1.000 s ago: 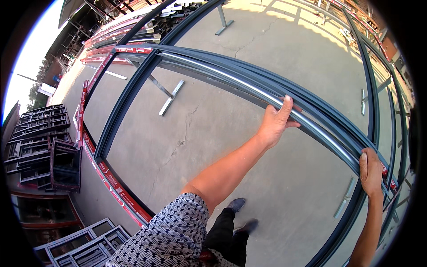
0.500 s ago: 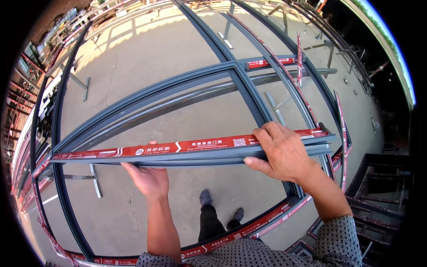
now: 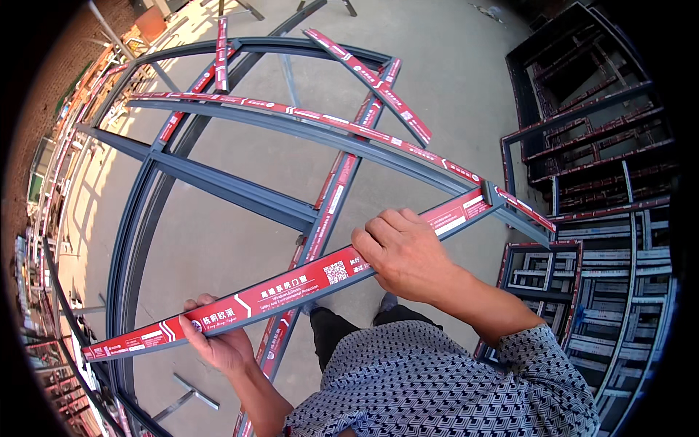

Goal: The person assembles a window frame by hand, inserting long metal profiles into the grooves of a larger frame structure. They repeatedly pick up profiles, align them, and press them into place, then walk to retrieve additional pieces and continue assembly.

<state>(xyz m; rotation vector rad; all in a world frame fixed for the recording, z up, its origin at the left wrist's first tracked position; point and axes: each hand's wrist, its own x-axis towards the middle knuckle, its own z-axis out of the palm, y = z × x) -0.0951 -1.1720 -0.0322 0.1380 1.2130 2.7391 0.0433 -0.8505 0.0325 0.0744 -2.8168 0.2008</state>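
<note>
Concrete floor (image 3: pixel 451 80) fills most of the view, pale and sunlit, with stacks of finished dark frames (image 3: pixel 611 218) standing in rows along the right edge; nothing that could be called a container shows, only these nested frames leaning one inside another. Over the floor the person carries a large grey metal window frame (image 3: pixel 240 197), its long bars curving with the lens and several of them wrapped in red protective tape with white print. The nearest bar of that frame (image 3: pixel 291 288) runs from lower left to upper right across the middle of the picture, level with the person's waist and above the dark trousers and shoes (image 3: pixel 388 302). The right hand (image 3: pixel 404 251) lies over the top of this bar near its middle, fingers curled down across the red tape and clasping it. The left hand (image 3: pixel 215 342) grips the same bar from beneath, farther toward its lower-left end, fingers wrapped up around the edge. A patterned black-and-white sleeve (image 3: pixel 451 379) covers the right arm to below the elbow. Compared with half a second ago, the bar now slopes upward to the right where it had lain nearly level, both hands keep their hold on it, and the stacked frames take up far more of the right side.
</note>
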